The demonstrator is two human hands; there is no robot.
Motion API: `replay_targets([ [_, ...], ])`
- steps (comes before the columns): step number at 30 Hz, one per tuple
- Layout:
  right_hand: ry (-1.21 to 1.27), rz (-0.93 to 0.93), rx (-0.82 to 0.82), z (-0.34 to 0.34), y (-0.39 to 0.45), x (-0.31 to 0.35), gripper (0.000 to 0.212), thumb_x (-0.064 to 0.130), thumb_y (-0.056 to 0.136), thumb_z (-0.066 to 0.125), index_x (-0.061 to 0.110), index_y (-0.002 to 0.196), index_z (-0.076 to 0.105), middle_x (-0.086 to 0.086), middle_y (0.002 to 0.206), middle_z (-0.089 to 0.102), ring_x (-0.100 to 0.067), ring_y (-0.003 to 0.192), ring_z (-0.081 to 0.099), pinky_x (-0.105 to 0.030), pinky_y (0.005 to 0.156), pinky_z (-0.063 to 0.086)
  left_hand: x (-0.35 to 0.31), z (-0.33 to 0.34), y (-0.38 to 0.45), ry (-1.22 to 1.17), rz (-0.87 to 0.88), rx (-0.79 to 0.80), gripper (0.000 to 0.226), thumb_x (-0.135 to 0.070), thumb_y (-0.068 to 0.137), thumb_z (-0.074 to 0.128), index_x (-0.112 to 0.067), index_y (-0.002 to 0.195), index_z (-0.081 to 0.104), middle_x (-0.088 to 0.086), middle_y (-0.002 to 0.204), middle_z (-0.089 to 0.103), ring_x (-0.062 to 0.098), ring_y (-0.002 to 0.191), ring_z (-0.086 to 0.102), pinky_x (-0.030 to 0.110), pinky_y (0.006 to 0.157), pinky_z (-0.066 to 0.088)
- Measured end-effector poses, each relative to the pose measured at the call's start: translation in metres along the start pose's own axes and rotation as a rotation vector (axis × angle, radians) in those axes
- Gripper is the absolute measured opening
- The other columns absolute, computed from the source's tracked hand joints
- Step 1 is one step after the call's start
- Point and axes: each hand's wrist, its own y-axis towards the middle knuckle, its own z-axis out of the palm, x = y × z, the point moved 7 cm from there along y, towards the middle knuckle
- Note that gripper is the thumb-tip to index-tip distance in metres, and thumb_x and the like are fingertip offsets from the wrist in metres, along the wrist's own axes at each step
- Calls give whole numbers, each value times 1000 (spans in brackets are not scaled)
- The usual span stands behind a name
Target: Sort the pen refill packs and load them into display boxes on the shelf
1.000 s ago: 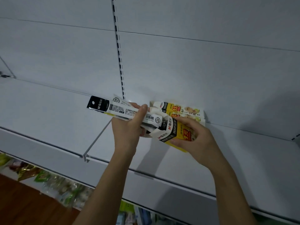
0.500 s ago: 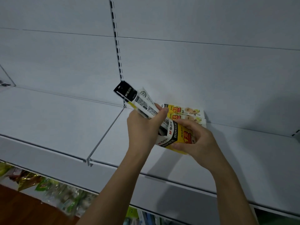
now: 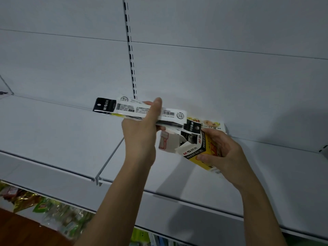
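Head view, the only one. Landmark: the yellow-and-black cardboard display box (image 3: 200, 150), held tilted above the white metal shelf (image 3: 53, 137), its torn white top flaps open toward the left.

- Right hand (image 3: 225, 155) is wrapped round the box's lower right end, thumb across the yellow face.
- Left hand (image 3: 142, 137), just left of the box, is clamped on a small bundle of long flat pen refill packs (image 3: 134, 110), white card with black header tabs. The bundle is held roughly level, above and to the left of the box opening; its right end overhangs the opening, and one black tab (image 3: 193, 127) sits right at the mouth. Whether that tab is already inside cannot be told.
- A second yellow box (image 3: 213, 125) lies behind the held one, against the back panel.
- Coloured packaged goods (image 3: 35, 203) are blurred on the tier below, far lower left of the box.

Handling judgement: packs are taken to be light, thin and bendy, film fronts probably slick, so the bundle can fan out or slide. Best gripped mid-length, pinched flat across the stack, as now. The box is thin card with ripped flaps, easily crushed; hold at the closed end, not the mouth.
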Motion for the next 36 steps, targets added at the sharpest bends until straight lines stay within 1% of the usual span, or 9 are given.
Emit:
replay_targets([
  [7,1,9,25,7,2,-1,65,10,57,84,33,115,64,9,118,69,-14,111,66,-31,91,55,10,2,2,207,-8,2,14,-27,86,75,-15,83,68,1,76,76,26,70,73,40,62,58],
  [14,2,-1,35,7,0,1,64,9,57,83,31,114,66,10,116,70,-11,110,65,-25,88,54,24,-13,8,106,-91,-41,8,-18,87,74,-12,86,69,3,74,75,24,75,74,30,61,57],
  [16,-8,5,32,8,-1,-1,64,10,57,84,30,115,65,10,116,70,-11,111,65,-26,89,54,23,-14,6,141,-53,-40,6,-18,87,74,-14,84,70,3,76,76,23,76,74,34,66,59],
  [18,-24,10,34,9,0,-1,64,11,58,84,29,117,65,10,116,70,-11,111,65,-27,90,54,17,-11,2,210,27,-38,9,-19,87,74,-17,79,70,-1,73,75,17,69,73,30,61,58],
  [20,-37,10,33,10,1,-2,64,6,61,84,28,117,65,11,115,70,-11,110,65,-27,90,55,10,-6,-2,277,108,-27,13,-20,87,74,-19,75,69,-4,71,75,12,64,72,26,57,57],
  [23,-46,19,17,10,1,-3,63,-4,65,83,28,116,65,12,113,70,-10,108,66,-28,89,56,10,2,-8,318,140,4,11,-21,86,75,-18,77,69,-2,74,75,13,67,73,32,59,59],
  [27,-46,21,6,10,2,-3,63,-5,65,83,29,116,65,14,111,70,-10,107,66,-28,86,56,22,7,-8,284,43,26,10,-20,85,76,-15,79,69,2,75,75,17,67,74,38,57,60],
  [31,-113,32,62,22,3,-1,62,-5,69,83,34,113,64,24,105,67,-2,102,65,-19,79,54,43,8,-5,454,-35,61,12,-27,83,77,-16,81,71,3,75,74,15,64,73,45,59,61],
  [36,-208,42,79,32,7,-1,59,3,72,83,41,111,61,37,100,64,9,99,62,-10,78,51,57,6,-4,477,-62,145,13,-28,82,78,-20,90,73,-2,83,75,12,74,73,36,65,62],
])
